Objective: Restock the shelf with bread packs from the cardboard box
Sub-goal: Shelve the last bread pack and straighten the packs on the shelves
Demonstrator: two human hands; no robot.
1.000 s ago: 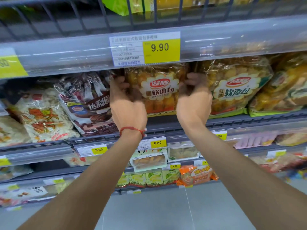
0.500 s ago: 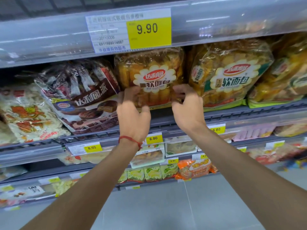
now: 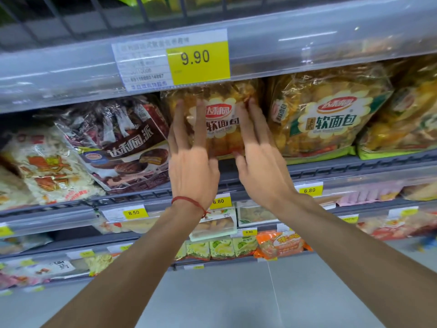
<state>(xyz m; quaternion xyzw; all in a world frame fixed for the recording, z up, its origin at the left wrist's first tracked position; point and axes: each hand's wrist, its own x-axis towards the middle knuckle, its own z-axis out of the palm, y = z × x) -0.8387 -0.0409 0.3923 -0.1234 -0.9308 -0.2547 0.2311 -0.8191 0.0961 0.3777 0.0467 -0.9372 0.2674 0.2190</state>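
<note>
Head: hands flat, left hand (image 3: 192, 171), right hand (image 3: 262, 172), pressing bread pack (image 3: 221, 112), shelf (image 3: 343, 167) edge.

A yellow 9.90 price tag (image 3: 198, 60) sits up top — below-left, a brown chocolate-pie pack (image 3: 123, 150) leans beside a white snack bag (image 3: 47, 166); an orange snack bag (image 3: 282, 245) lies lower.

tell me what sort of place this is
Most likely a supermarket aisle: grey tiered metal shelves, yellow-and-white paper price labels on their front rails, and rows of clear plastic packs of bread.
</note>
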